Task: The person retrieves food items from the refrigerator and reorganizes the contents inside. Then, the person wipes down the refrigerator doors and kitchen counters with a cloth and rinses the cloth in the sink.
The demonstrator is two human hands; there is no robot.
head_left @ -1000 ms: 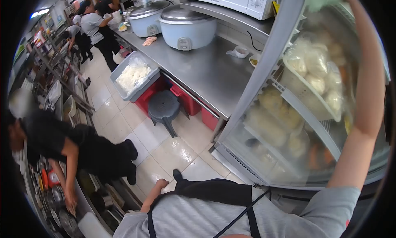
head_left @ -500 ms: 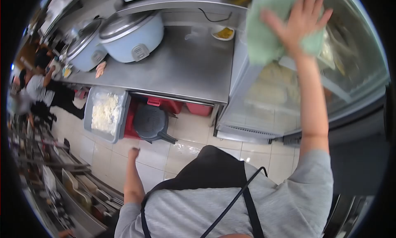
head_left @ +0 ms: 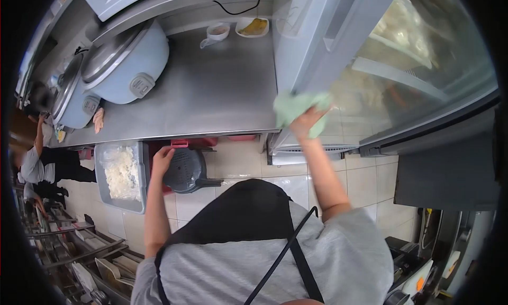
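Observation:
A pale green cloth (head_left: 286, 108) is bunched in my right hand (head_left: 306, 124), slightly smeared by motion. It is beside the lower edge of a glass-door display fridge (head_left: 328, 56), near the corner of the steel counter. Behind the glass, bagged items (head_left: 405, 27) and shelves show. My left hand (head_left: 162, 159) holds nothing and hangs in front of the counter, its fingers loosely apart. Close to it are a grey plastic stool (head_left: 186, 170) and a grey tub (head_left: 100, 186) containing a white, crumbly, rice-like food (head_left: 121, 173).
On the steel counter (head_left: 211, 88) stand two large blue rice cookers (head_left: 119, 77), a small white cup (head_left: 217, 32) and a dish of yellow food (head_left: 253, 26). Other people (head_left: 39, 162) stand at far left. Racks of utensils (head_left: 106, 273) lie at lower left, a dark cabinet (head_left: 450, 183) at right.
My right hand has come down from high on the glass, flat before, now gripping the bunched cloth lower. My left hand has risen toward the stool, and its fingers have loosened. The view has shifted right.

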